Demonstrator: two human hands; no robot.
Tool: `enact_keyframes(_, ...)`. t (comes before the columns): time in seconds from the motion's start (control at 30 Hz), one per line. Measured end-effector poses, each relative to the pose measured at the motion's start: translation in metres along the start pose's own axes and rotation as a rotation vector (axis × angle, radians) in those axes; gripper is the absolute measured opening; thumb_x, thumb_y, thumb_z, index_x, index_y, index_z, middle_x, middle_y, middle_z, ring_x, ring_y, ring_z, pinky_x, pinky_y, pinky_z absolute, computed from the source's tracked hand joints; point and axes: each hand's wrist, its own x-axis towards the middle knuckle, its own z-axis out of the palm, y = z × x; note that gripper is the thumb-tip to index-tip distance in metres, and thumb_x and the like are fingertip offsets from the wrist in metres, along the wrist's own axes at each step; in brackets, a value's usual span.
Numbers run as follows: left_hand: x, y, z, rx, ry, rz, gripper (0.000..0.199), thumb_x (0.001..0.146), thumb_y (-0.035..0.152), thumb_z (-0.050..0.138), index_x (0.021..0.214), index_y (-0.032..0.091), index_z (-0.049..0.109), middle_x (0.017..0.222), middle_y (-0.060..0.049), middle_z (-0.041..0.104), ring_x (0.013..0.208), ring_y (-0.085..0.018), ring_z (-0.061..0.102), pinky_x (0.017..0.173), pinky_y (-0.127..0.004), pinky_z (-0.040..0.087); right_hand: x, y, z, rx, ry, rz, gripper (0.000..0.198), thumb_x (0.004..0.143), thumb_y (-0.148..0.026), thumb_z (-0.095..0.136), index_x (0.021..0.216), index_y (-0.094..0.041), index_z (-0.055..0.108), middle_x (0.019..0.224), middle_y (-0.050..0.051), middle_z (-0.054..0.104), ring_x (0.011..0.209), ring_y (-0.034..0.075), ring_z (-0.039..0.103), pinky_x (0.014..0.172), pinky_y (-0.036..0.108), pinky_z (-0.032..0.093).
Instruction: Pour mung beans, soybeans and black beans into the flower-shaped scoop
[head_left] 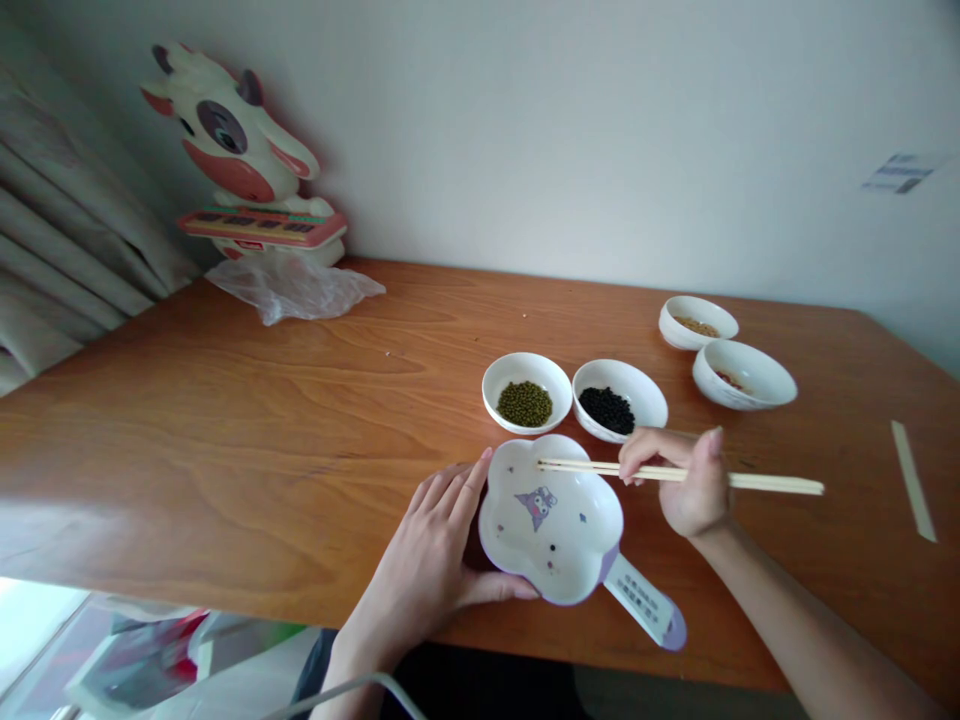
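Spanning the scene, a brown wooden table [300, 420] bears a white flower-shaped dish [589, 540] near its front edge, the purple-tipped handle angled toward the lower right. Printed with a small cartoon figure, the dish holds a dark speck or two at its near side — too small to tell as bean or print. Just beyond it, two round white bowls stand side by side: a left bowl [525, 368] with green beans [525, 404] and a right bowl [634, 382] with black beans [608, 411]. Farther back and to the right, close together, are a third bowl [752, 399] showing a little reddish content and a fourth bowl [676, 337] with tan pieces [696, 326], neither kind clear.

The person's left hand [444, 535] is spread open against the dish — fingers extended along its left side, thumb along the near rim. The right hand [694, 492], curled closed, grips a pair of pale chopsticks [600, 467] between thumb and fingers, their tips together over the far left part of the dish and their thick ends jutting right past the palm.
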Motion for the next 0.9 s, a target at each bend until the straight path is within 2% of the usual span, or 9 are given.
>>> enact_keyframes(0.17,0.000,0.001,-0.001,-0.001,-0.010,-0.013,0.127,0.068,0.090,0.065,0.165,0.021,0.021,0.157,-0.019,0.050,0.141,-0.038,0.050,0.117,-0.055,0.041,0.005,-0.003,-0.011,0.088,0.137,-0.065,0.085,0.101,-0.073,0.018,0.061,-0.025,0.076,0.054,0.009,0.065,0.055,0.023,0.060,0.054,0.038,0.044)
enact_keyframes(0.33,0.000,0.000,0.000,-0.009,-0.005,-0.012,0.128,0.068,0.089,0.065,0.166,0.022,0.018,0.157,-0.018,0.050,0.141,-0.038,0.050,0.117,-0.055,0.041,0.007,0.002,-0.018,0.049,0.283,-0.158,0.082,0.102,-0.070,0.019,0.062,-0.027,0.077,0.053,0.008,0.062,0.057,0.024,0.060,0.057,0.040,0.046)
enact_keyframes(0.7,0.000,0.000,0.000,-0.013,-0.019,-0.014,0.128,0.068,0.090,0.064,0.166,0.022,0.018,0.157,-0.017,0.049,0.140,-0.037,0.050,0.118,-0.053,0.040,0.005,0.006,-0.012,0.001,0.277,-0.106,0.083,0.102,-0.069,0.019,0.063,-0.026,0.078,0.055,0.010,0.062,0.059,0.026,0.061,0.052,0.039,0.044)
enact_keyframes(0.9,0.000,0.000,0.000,-0.013,-0.014,-0.015,0.128,0.068,0.090,0.064,0.166,0.022,0.019,0.157,-0.018,0.050,0.140,-0.037,0.050,0.118,-0.053,0.040,0.007,0.001,-0.010,0.039,0.258,-0.055,0.083,0.099,-0.075,0.021,0.065,-0.025,0.078,0.060,0.010,0.066,0.059,0.025,0.060,0.054,0.039,0.042)
